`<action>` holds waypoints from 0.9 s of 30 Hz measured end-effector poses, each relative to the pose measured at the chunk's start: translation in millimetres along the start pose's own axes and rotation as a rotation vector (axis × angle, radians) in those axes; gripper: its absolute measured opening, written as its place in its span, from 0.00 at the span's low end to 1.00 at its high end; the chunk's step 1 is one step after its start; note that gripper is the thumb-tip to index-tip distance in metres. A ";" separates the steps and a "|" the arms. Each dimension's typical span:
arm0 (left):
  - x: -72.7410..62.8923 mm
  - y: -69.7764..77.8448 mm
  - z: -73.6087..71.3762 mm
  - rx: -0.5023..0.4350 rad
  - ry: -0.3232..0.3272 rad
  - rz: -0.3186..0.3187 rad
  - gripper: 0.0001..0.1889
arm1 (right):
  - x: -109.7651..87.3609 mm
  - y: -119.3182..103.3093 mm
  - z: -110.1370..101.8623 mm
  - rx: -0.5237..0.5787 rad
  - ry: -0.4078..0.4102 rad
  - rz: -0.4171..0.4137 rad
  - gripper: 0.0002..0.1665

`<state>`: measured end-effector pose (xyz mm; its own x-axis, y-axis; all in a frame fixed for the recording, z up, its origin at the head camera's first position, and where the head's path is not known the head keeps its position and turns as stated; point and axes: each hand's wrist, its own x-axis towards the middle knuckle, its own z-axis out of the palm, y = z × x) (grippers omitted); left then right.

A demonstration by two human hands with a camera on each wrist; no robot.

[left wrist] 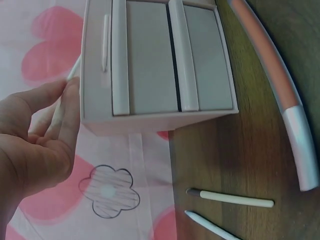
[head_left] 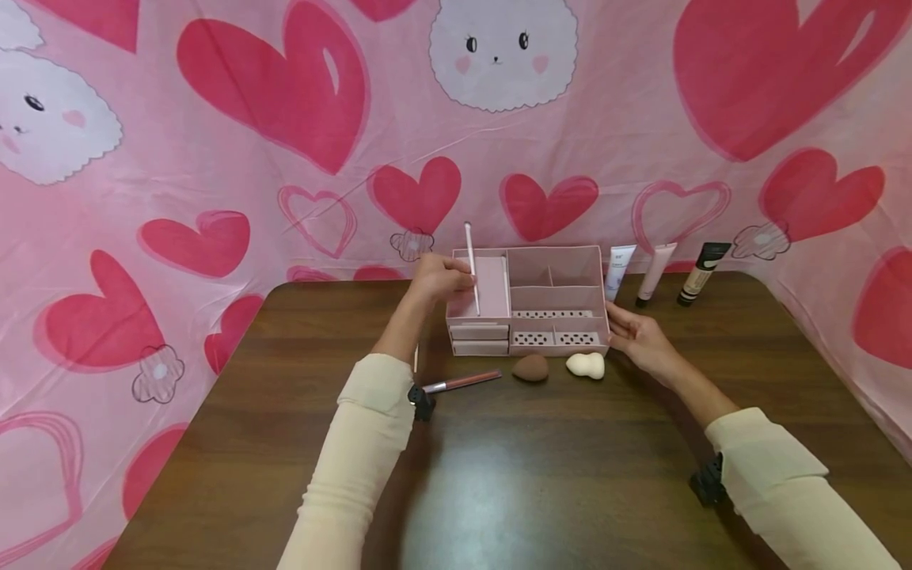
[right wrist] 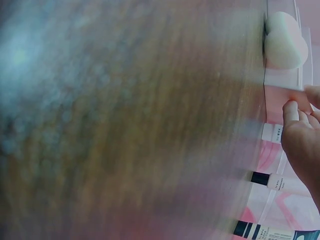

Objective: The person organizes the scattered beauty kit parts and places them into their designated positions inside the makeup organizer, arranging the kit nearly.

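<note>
My left hand (head_left: 436, 277) pinches a slim white makeup brush (head_left: 470, 253) between thumb and fingers. The brush stands nearly upright over the upper left part of a pink makeup organizer (head_left: 556, 279); its lower end lies in front of the flat lid there. Two shut drawers (left wrist: 150, 60) sit below the lid. With fingers extended, my right hand (head_left: 641, 340) rests against the organizer's right side wall (right wrist: 280, 102). Before the organizer lie a brown teardrop sponge (head_left: 530, 368), a cream makeup sponge (head_left: 587, 365) and a lip gloss tube (head_left: 466, 381).
Right of the organizer stand a white tube (head_left: 618, 269), a pink tube (head_left: 655, 273) and a black-and-beige tube (head_left: 703, 271). A dark-tipped brush (left wrist: 235, 199) and another pale stick (left wrist: 210, 225) lie on the wooden table (head_left: 556, 475). Heart-patterned cloth (head_left: 328, 150) hangs behind.
</note>
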<state>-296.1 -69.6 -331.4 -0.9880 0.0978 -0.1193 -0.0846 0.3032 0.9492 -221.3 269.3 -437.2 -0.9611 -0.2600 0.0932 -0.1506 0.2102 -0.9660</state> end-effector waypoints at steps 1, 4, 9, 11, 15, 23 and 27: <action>0.4 0.4 2.1 0.012 0.003 0.009 0.15 | -0.2 -0.8 0.1 0.001 -0.001 0.005 0.39; 0.4 1.7 7.3 0.090 0.013 0.040 0.14 | -0.8 -2.9 0.7 0.011 -0.001 0.021 0.40; -0.9 1.5 13.9 0.178 0.006 0.063 0.13 | -0.3 -3.9 0.6 -0.015 -0.005 0.042 0.40; -1.2 1.0 15.8 0.157 -0.012 0.056 0.13 | -0.1 -4.9 0.9 -0.023 -0.006 0.046 0.40; -1.9 1.2 18.8 0.114 -0.050 0.028 0.13 | -0.1 -6.0 0.7 -0.029 -0.008 0.047 0.40; -2.0 3.3 26.8 0.017 -0.115 -0.066 0.11 | 0.2 -4.8 0.2 -0.001 -0.007 0.030 0.39; -1.7 4.6 29.1 0.019 -0.128 -0.098 0.07 | -0.2 -5.0 0.9 0.008 -0.007 0.036 0.39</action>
<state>-291.0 -40.9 -335.3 -0.9507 0.1864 -0.2480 -0.1759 0.3347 0.9258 -220.1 267.5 -432.6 -0.9641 -0.2595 0.0569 -0.1143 0.2118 -0.9706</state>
